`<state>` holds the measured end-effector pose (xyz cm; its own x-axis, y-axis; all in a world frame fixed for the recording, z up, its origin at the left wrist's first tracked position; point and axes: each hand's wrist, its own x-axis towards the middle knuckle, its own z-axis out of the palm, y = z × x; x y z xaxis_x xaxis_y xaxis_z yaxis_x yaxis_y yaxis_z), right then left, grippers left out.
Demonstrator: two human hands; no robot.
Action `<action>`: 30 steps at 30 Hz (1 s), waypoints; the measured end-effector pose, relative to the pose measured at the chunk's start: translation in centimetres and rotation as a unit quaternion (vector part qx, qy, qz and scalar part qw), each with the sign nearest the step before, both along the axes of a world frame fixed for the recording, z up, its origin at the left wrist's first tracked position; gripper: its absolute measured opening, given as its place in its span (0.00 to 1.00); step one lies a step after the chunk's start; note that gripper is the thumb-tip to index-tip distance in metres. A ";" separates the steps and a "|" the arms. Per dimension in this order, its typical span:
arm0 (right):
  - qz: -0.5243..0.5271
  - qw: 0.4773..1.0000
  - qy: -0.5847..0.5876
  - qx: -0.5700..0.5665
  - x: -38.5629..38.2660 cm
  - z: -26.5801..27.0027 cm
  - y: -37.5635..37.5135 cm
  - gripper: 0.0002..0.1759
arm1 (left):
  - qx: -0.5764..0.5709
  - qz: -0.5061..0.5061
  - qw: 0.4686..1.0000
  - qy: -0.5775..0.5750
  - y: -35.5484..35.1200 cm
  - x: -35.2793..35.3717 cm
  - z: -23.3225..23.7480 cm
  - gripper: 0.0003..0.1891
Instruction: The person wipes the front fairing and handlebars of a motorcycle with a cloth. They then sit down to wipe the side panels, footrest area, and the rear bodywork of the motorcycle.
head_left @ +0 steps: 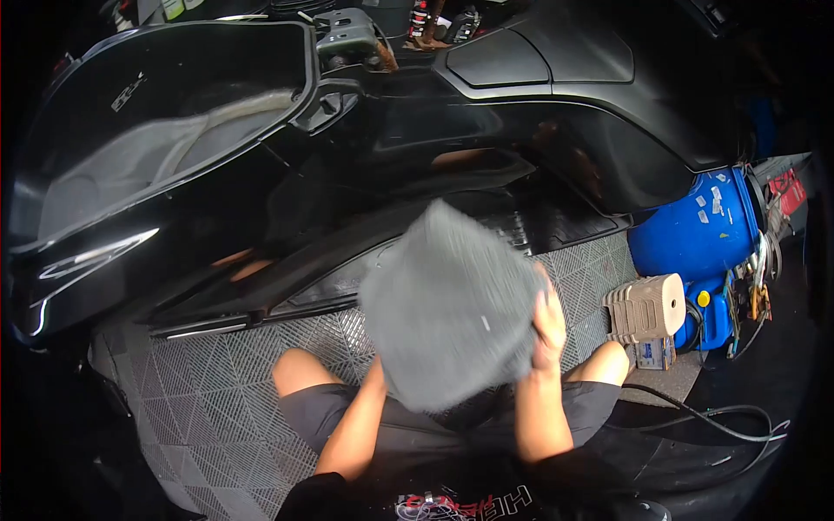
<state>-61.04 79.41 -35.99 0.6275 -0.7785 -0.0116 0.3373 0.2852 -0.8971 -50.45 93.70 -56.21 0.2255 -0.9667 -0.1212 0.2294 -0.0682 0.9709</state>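
A grey cloth (452, 304), blurred by motion, is spread between my two hands above my lap. My right hand (547, 326) grips its right edge, with the fingers partly showing along the side. At the lower left edge of the cloth is my left hand (375, 375), its fingers hidden behind the fabric. Just beyond the cloth stands a glossy black scooter (417, 130), whose footboard (321, 282) is partly covered by the cloth. The scooter's open seat compartment (174, 113) is at the upper left.
Grey ribbed floor tiles (217, 399) lie under me. To the right are a blue drum (695, 221), a beige ridged block (645, 308), a blue canister (714, 317) and a small box (655, 353). A black hose (695, 408) runs across the lower right.
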 end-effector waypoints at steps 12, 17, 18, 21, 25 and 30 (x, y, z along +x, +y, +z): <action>0.024 0.766 0.467 -0.442 -6.1 -1.6 0.6 0.11 | 0.000 0.078 0.941 0.328 2.0 -5.3 3.0 0.30; 0.040 0.812 0.293 -0.503 -6.2 -4.0 4.6 0.28 | -0.131 0.184 0.952 0.206 -0.1 -5.1 10.7 0.36; 0.066 0.804 0.272 -0.525 -6.0 -4.1 5.5 0.34 | -0.188 0.168 0.955 0.155 -0.3 -4.8 12.0 0.40; -0.036 0.792 0.182 -0.582 -5.4 -6.8 4.2 0.41 | -0.290 0.029 0.950 0.114 -0.3 -3.3 13.1 0.55; -0.130 0.766 0.203 -0.596 -1.4 -2.9 0.8 0.32 | -0.274 0.021 0.955 0.111 -1.7 1.9 13.8 0.48; -0.169 0.684 0.183 -0.686 8.1 4.4 -4.1 0.31 | -0.044 0.277 0.860 -0.428 -5.8 7.3 7.5 0.06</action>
<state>-52.98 75.33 -31.57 0.5594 -0.3136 0.7673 -0.1419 -0.9482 -0.2841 -43.17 87.92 -48.66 0.6235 -0.6799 0.3860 -0.5971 -0.0954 0.7965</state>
